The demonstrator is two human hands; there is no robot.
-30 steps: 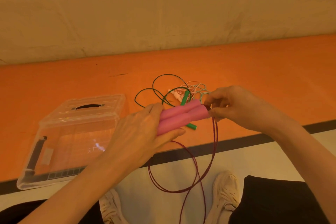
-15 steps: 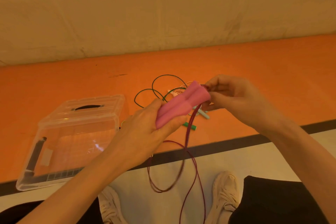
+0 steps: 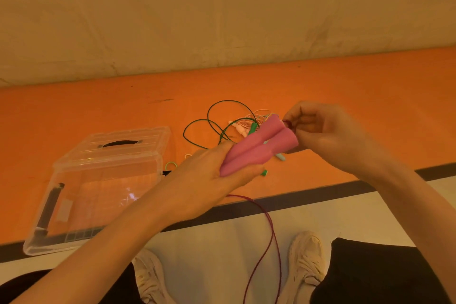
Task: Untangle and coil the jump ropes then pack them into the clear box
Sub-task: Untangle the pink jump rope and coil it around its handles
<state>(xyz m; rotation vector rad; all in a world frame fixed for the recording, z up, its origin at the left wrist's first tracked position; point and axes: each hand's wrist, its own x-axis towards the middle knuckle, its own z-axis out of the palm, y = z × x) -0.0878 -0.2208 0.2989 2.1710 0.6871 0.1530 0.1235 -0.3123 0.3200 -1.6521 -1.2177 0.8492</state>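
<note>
My left hand [image 3: 204, 180] grips two pink foam handles [image 3: 259, 147] side by side, held above the orange floor. My right hand [image 3: 328, 131] pinches the dark red rope [image 3: 287, 124] where it leaves the handles' far ends. The rest of that dark red rope [image 3: 271, 229] hangs in a loop down toward my feet. On the floor behind the handles lies a tangle of a green rope [image 3: 214, 118] and a white rope [image 3: 256, 116], with green and white handles partly hidden. The clear box [image 3: 98, 180] lies on the floor at the left, with a black handle on its lid.
A small green band [image 3: 170, 165] lies beside the box. The orange floor [image 3: 345, 81] meets a plastered wall at the back and a dark stripe [image 3: 320, 201] in front. My two pale shoes [image 3: 306, 261] and dark trouser legs show at the bottom.
Both hands rose and tilted the pink handles more upright. The hanging red loops shortened and shifted right as my right hand pulled rope up at the handles' ends.
</note>
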